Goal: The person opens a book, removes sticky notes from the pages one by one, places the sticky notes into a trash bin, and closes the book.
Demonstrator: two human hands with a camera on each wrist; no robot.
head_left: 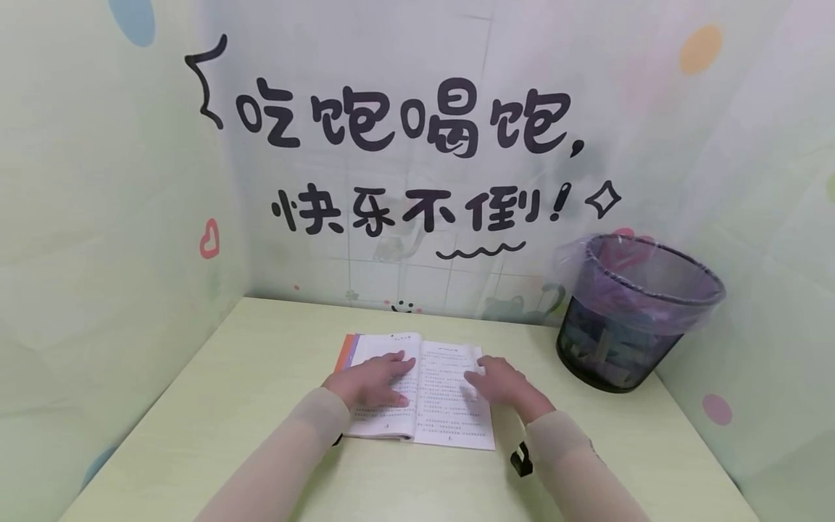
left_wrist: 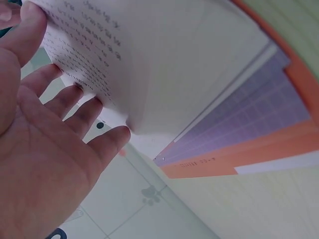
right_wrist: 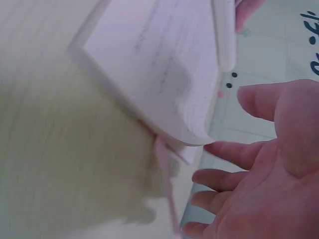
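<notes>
An open book [head_left: 451, 424] lies on the table with printed text on both pages. At its left edge show an orange cover [left_wrist: 199, 168] and a purple inner sheet [left_wrist: 249, 122]. My left hand [head_left: 370, 382] rests on the left page, fingers extended; in the left wrist view its fingertips touch the page near the far edge. Beside the right page's upper outer edge is my right hand [head_left: 504, 384], fingers spread. In the right wrist view the page corner curls up at the index fingertip, and a pink ribbon-like strip [right_wrist: 167, 184] hangs below the book.
A dark wastebasket [head_left: 603, 355] lined with a purple plastic bag [head_left: 642, 312] stands at the table's back right. Fabric-like walls enclose the pale table [head_left: 215, 435] at left, back and right. A black wrist device [head_left: 521, 461] shows below the right wrist.
</notes>
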